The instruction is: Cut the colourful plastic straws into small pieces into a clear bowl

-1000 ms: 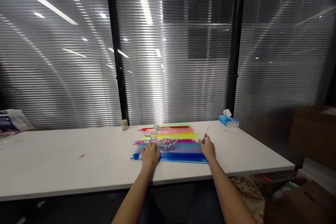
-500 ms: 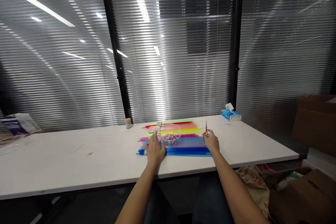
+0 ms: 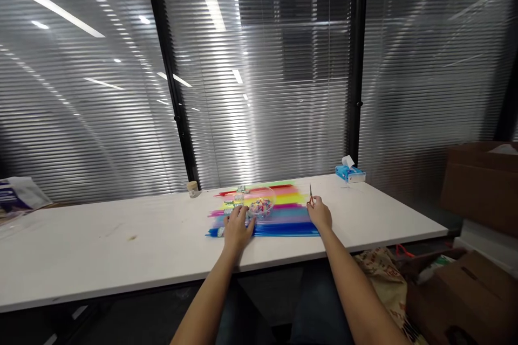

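My right hand (image 3: 321,214) holds a small pair of scissors (image 3: 311,194) by its reddish handles, blades pointing up, over the right end of the coloured strands. My left hand (image 3: 237,229) has its fingers apart at the left side of a clear round bowl (image 3: 272,199); whether it presses on the bowl I cannot tell. Inside the bowl lie many tiny multicoloured pieces (image 3: 260,206). Under and around it, bundles of long thin strands stretch side by side, among them a blue bundle (image 3: 287,229), a yellow one (image 3: 285,198) and a red one (image 3: 281,187). Labels wrap their left ends.
The white table (image 3: 121,259) runs along glass panels with blinds. A small lidded jar (image 3: 193,190) stands at the back edge, a blue tissue pack (image 3: 350,173) at the back right. Cardboard boxes (image 3: 469,291) and a brown bag (image 3: 382,272) are below right.
The whole view has shifted slightly. My left hand's fingers now lie lower and more bent beside the bowl. My right hand keeps the scissors upright in about the same place.
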Available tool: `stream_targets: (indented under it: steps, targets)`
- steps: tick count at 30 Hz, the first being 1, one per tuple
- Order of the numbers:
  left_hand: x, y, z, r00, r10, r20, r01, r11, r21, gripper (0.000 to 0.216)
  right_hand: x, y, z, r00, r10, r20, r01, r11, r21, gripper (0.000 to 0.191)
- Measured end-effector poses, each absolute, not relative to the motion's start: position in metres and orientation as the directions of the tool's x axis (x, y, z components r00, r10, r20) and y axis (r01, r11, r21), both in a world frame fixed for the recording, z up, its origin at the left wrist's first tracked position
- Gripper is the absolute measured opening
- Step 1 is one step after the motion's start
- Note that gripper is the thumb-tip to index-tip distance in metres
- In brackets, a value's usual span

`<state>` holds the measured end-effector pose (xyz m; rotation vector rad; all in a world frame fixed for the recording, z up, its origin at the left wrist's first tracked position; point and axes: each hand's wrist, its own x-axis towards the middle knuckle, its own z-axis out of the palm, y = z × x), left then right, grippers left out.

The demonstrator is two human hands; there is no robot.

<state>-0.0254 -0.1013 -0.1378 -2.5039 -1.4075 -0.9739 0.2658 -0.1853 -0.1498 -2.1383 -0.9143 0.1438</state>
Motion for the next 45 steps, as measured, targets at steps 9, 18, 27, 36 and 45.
stream_targets:
  steps: [9, 18, 27, 36, 45]
  targets:
    - [-0.025, -0.096, -0.142, 0.290, 0.758, 0.584, 0.807, -0.522, 0.276, 0.065, 0.266, -0.179, -0.149, 0.724, 0.666, 0.179, 0.594, -0.470, -0.653, 0.028]
    - [-0.021, -0.097, -0.140, 0.231, 0.873, 0.429, 0.912, -0.348, 0.216, 0.039, 0.269, -0.176, -0.153, 0.731, 0.655, 0.189, 0.585, -0.460, -0.668, 0.027]
    - [-0.024, -0.100, -0.135, 0.238, 0.881, 0.409, 0.918, -0.342, 0.202, 0.039, 0.280, -0.173, -0.163, 0.797, 0.568, 0.206, 0.468, -0.365, -0.805, 0.030]
    - [-0.025, -0.101, -0.134, 0.212, 0.888, 0.408, 0.925, -0.317, 0.210, 0.047, 0.286, -0.171, -0.175, 0.760, 0.612, 0.219, 0.406, -0.184, -0.895, 0.023]
    - [-0.024, -0.105, -0.131, 0.192, 0.901, 0.390, 0.925, -0.299, 0.236, 0.064, 0.290, -0.172, -0.178, 0.764, 0.610, 0.210, 0.356, -0.127, -0.926, 0.028]
